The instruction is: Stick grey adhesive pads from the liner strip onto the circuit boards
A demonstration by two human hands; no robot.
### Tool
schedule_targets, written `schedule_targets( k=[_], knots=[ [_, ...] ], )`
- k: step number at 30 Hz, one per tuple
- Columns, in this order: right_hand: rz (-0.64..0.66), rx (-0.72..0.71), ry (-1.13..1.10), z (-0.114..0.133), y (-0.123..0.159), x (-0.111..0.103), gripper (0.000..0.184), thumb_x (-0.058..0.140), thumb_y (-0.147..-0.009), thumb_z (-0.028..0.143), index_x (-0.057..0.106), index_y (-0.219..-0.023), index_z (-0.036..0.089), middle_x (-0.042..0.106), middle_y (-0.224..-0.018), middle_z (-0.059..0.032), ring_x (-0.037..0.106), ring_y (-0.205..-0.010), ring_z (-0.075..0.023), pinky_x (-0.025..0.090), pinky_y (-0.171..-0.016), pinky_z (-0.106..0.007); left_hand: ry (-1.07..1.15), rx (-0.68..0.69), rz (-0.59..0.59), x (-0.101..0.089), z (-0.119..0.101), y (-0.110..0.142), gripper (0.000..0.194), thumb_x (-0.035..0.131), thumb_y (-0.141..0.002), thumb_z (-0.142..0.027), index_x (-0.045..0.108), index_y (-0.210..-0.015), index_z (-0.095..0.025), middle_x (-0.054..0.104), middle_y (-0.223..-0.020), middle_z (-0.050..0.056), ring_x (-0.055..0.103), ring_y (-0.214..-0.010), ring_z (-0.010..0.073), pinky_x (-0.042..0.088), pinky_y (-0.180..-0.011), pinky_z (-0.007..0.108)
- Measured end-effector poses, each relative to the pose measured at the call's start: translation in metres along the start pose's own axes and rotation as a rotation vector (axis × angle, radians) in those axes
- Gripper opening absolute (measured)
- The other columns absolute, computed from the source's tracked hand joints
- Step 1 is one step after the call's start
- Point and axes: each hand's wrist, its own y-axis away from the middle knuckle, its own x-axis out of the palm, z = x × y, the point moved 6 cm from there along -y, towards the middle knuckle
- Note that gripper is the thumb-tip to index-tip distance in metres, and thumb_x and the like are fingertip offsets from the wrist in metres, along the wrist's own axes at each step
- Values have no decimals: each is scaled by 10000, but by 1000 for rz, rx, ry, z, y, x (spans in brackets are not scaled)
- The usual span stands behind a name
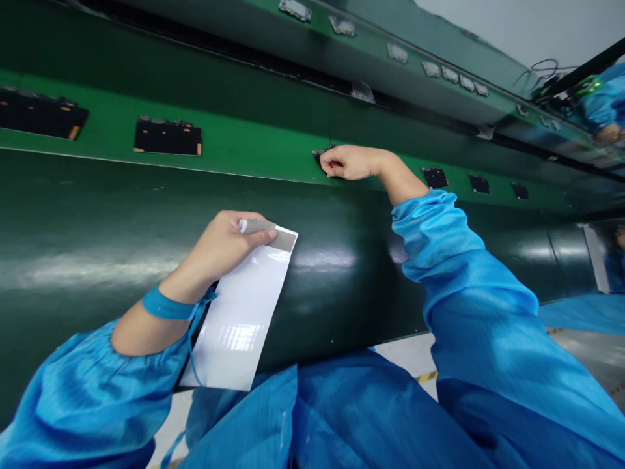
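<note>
Between the thumb and fingers of my left hand (pixel 239 238) is a glossy white sheet (pixel 239 319) with grey strips along its top end. It hangs down over the front edge of the bench. My right hand (pixel 352 161) reaches forward to the green belt, its fingers closed at a small black circuit board (pixel 319 153). Most of that board is hidden under the hand. To the left on the belt lie a black circuit board (pixel 167 137) with copper-coloured corners and a larger-looking one (pixel 41 114).
More black boards (pixel 433 176) lie along the green belt (pixel 254 150) to the right. Several pale parts (pixel 396 53) sit on the raised far ledge. The dark bench surface (pixel 342 280) runs in front of me. A co-worker's blue sleeve (pixel 603 104) shows at far right.
</note>
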Motion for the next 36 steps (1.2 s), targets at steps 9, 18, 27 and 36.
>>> schedule_targets(
  k=[9, 18, 27, 36],
  knots=[
    [75, -24, 9, -19, 11, -2, 78, 648, -855, 136, 606, -833, 198, 544, -744, 19, 462, -683, -134, 325, -655, -274, 21, 4, 8, 0, 2, -1, 324, 851, -745, -484, 788, -859, -187, 729, -691, -1, 614, -614, 184, 423, -540, 268],
    [126, 87, 59, -24, 23, -3, 86, 638, -848, 128, 586, -828, 194, 546, -756, 12, 451, -712, -139, 327, -692, -287, -16, 1, -7, 0, 3, -1, 314, 838, -749, -472, 792, -875, -188, 731, -703, 4, 620, -592, 166, 428, -529, 241],
    [83, 158, 188, -26, 41, 1, 105, 602, -846, 114, 557, -829, 207, 596, -809, -22, 491, -723, -166, 384, -709, -309, -33, -13, -26, -1, 1, 0, 313, 832, -726, -466, 790, -863, -187, 734, -710, 14, 620, -602, 168, 424, -545, 242],
    [-531, 213, 212, 50, 57, 22, 77, 639, -975, 222, 611, -1020, 166, 645, -1043, -133, 612, -1011, -281, 509, -908, -423, 15, 41, -58, -2, -1, 0, 291, 827, -715, -437, 789, -834, -174, 719, -719, 18, 603, -616, 171, 412, -555, 257]
  ],
)
